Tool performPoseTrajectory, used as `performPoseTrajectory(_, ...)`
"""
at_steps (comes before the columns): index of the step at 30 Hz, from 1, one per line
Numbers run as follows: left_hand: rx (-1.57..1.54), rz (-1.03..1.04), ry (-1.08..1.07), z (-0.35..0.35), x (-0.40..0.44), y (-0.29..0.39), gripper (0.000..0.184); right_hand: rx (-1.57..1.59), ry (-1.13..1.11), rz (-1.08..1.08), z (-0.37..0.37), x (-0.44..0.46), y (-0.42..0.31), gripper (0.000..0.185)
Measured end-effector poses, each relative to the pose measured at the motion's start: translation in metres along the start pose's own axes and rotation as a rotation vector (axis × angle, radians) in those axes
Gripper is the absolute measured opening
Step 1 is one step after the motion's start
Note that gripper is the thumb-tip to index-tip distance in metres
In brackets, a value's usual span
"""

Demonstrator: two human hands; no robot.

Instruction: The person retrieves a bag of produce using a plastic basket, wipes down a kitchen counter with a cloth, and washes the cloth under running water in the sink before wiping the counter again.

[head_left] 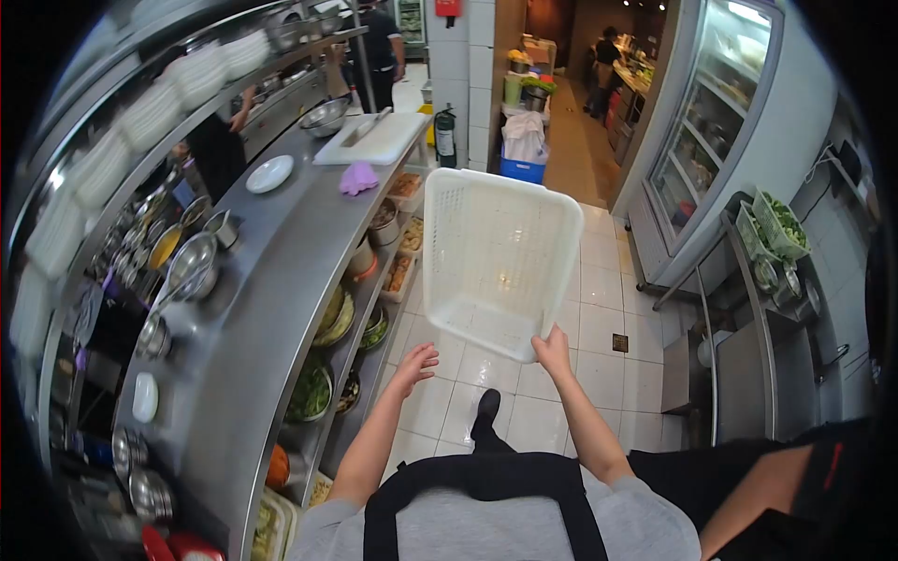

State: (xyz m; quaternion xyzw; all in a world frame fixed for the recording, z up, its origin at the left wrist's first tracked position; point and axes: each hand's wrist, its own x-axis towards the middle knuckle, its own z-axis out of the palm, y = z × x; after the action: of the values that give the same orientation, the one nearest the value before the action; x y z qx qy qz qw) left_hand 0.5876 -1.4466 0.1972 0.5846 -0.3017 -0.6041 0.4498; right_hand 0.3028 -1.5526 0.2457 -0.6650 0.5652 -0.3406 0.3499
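Note:
A white perforated plastic basket (pixel 500 252) hangs tilted in front of me over the tiled floor, its open side toward me, and nothing shows inside it. My right hand (pixel 552 349) grips its lower right rim. My left hand (pixel 414 367) is off the basket, below its lower left corner, with the fingers apart and nothing in them. The steel counter (pixel 281 271) runs along my left, with shelves of food containers under it.
On the counter are a cutting board (pixel 374 138), a purple cloth (pixel 358 178), a white plate (pixel 269 174) and metal bowls (pixel 194 266). A glass-door fridge (pixel 716 112) and steel sink (pixel 739 383) stand right. Co-workers (pixel 379 56) are beyond; another person's arm (pixel 762 496) is close at lower right.

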Motion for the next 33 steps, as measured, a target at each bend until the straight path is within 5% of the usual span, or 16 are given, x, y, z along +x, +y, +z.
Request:
performPoseTrajectory(3,0.427,-0.133,0.075,-0.035,0.091,-0.021,0.051,0.16,0.018,0.059,0.008,0.073,0.045,0.029)
performPoseTrajectory(4,0.905,0.024,0.108,-0.061,0.113,-0.048,0.052,0.286,-0.031,0.141,0.014,0.095,0.06,0.026)
performPoseTrajectory(6,1.213,-0.266,0.022,-0.108,0.124,-0.08,0.061,0.507,-0.147,0.389,0.022,0.13,0.071,0.02)
performPoseTrajectory(8,1.128,-0.504,0.212,-0.159,0.134,-0.138,0.053,0.643,-0.301,0.674,0.03,0.166,0.074,0.02)
performPoseTrajectory(10,0.936,-0.161,0.127,-0.173,0.088,-0.117,0.042,0.666,-0.4,0.8,0.036,0.203,0.089,0.022)
performPoseTrajectory(12,0.976,-0.574,0.184,-0.177,0.115,-0.114,0.036,0.903,-0.476,0.993,0.043,0.249,0.105,0.032)
performPoseTrajectory(14,0.398,-0.482,0.485,-0.179,0.112,-0.132,0.032,0.97,-0.527,1.01,0.048,0.307,0.119,0.035)
performPoseTrajectory(17,0.467,-0.595,0.351,-0.179,0.161,-0.136,0.032,1.094,-0.523,1.055,0.052,0.4,0.141,0.04)
performPoseTrajectory(18,0.56,-0.889,0.474,-0.16,0.203,-0.099,0.037,1.147,-0.48,1.08,0.053,0.433,0.148,0.041)
performPoseTrajectory(21,0.782,-0.916,0.302,-0.155,0.319,-0.038,0.042,1.23,-0.352,1.095,0.047,0.52,0.187,0.041)
performPoseTrajectory(23,0.935,-0.194,0.079,-0.168,0.398,0.001,0.046,1.099,-0.157,1.072,0.033,0.555,0.206,0.041)
performPoseTrajectory(25,1.01,-0.466,0.096,-0.166,0.546,0.032,0.041,0.977,-0.133,1.002,0.008,0.58,0.219,0.04)
performPoseTrajectory(26,1.356,-0.19,-0.167,-0.156,0.6,0.082,0.038,0.934,-0.153,0.906,-0.008,0.585,0.221,0.038)
performPoseTrajectory(28,1.093,-0.048,0.125,-0.107,0.664,0.19,0.041,0.795,-0.166,0.923,-0.029,0.6,0.263,0.035)
performPoseTrajectory(30,1.059,0.018,0.07,-0.078,0.737,0.261,0.042,0.612,-0.144,0.583,-0.049,0.604,0.202,0.025)
performPoseTrajectory(33,0.836,0.185,0.036,-0.041,0.822,0.336,0.041,0.896,-0.041,0.746,-0.058,0.635,0.31,0.016)
